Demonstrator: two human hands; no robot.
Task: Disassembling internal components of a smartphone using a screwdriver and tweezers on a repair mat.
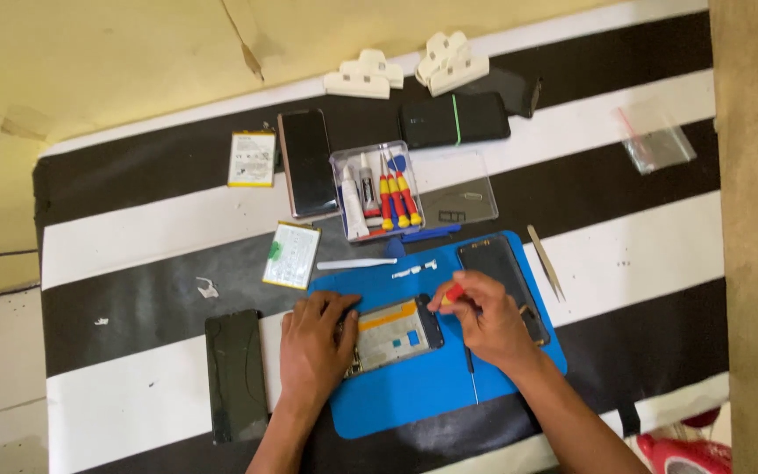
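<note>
Blue mat (pixel 414 395): left hand (pixel 313 347) flat, steadying opened phone (pixel 392 333); right hand (pixel 484 320) grips screwdriver (pixel 454 294) at phone's right edge.

Blue work mat (pixel 414 386): smooth, matt, rubber-like. Striped cloth (pixel 133 246) beneath it: black-and-white fabric, matt, slightly creased. Opened phone (pixel 392 335): inner frame looks metallic, dull sheen, with yellow and blue patches. Dark phone screens (pixel 307 162): glossy glass. Tool case (pixel 377 189): clear hard plastic, shiny. Screwdrivers (pixel 394 197): glossy red-and-yellow plastic handles. Tweezers (pixel 546 262): bare metal, pale finish. Small bag (pixel 657 145): thin transparent plastic film. White clips (pixel 357 81): matt plastic. Wall: painted, rough, cracked.
</note>
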